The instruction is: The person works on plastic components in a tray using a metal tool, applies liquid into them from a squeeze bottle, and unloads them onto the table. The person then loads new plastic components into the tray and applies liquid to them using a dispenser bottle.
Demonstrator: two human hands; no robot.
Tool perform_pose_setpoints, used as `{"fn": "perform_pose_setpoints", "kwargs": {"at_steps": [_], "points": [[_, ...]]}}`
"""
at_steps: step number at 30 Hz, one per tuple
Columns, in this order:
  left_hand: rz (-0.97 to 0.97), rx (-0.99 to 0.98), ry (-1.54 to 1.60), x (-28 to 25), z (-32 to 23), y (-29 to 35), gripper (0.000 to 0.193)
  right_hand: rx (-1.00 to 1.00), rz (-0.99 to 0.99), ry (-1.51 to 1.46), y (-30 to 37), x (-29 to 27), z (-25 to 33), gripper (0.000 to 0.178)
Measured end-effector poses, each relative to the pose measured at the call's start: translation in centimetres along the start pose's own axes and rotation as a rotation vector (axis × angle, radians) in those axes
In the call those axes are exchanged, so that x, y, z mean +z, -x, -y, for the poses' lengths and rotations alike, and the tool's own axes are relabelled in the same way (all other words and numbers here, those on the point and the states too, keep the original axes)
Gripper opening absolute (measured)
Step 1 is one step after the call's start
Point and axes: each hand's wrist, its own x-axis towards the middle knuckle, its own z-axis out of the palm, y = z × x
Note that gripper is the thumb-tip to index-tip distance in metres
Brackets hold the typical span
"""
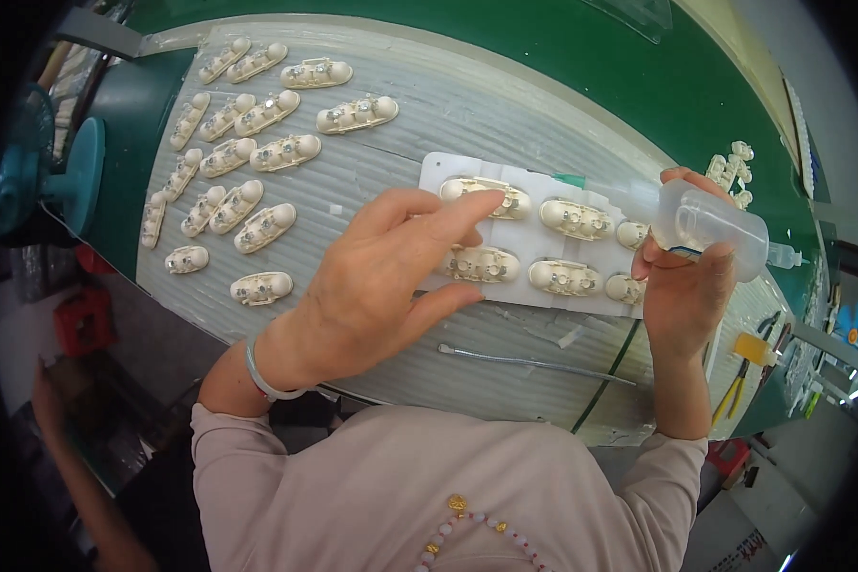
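Note:
Over the left end of a white plastic tray (pixel 534 281) is my left hand (pixel 377 276), its fingers apart and nothing visibly gripped. Its index fingertip overlaps a cream oblong part (pixel 515 204) with rounded humps; I cannot tell whether they touch. Below it, another cream part (pixel 483 266) lies close to the thumb. My right hand (pixel 682 296) is wrapped round a translucent plastic squeeze bottle (pixel 725 229), tilted over the tray's right end. A green tip (pixel 570 179) shows at the tray's far edge; its link to the bottle is blurred. The right hand and bottle partly hide the nearby cream parts.
Several cream parts (pixel 286 152) are spread across the left of the table, with more (pixel 731 173) at the far right. A thin grey tube (pixel 534 362) lies before the tray. Yellow-handled pliers (pixel 731 396) lie at right. Another person's arm (pixel 76 477) shows at lower left.

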Motion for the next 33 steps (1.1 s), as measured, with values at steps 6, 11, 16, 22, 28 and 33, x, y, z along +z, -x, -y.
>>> {"fn": "perform_pose_setpoints", "kwargs": {"at_steps": [6,11,16,22,28,33], "points": [[0.004,0.032,-0.030,0.8,0.7,0.5,0.068,0.019,0.076,0.035,0.0,-0.1,0.2,0.067],[-0.176,-0.083,0.036,-0.5,0.2,0.1,0.065,-0.084,0.095,0.220,0.1,0.0,0.2,0.059],[-0.210,-0.086,-0.006,0.5,1.7,0.0,0.062,-0.252,0.255,0.233,-0.4,0.1,-0.8,0.057],[-0.124,-0.069,-0.091,0.3,1.6,0.2,0.058,-0.244,0.229,0.250,-0.2,0.9,-1.6,0.053],[-0.135,-0.061,-0.091,0.6,1.7,0.3,0.056,-0.245,0.188,0.257,-0.1,1.1,-1.7,0.050],[-0.128,-0.069,-0.094,0.6,1.6,0.3,0.055,-0.256,0.190,0.270,-0.2,1.3,-1.7,0.049]]}}
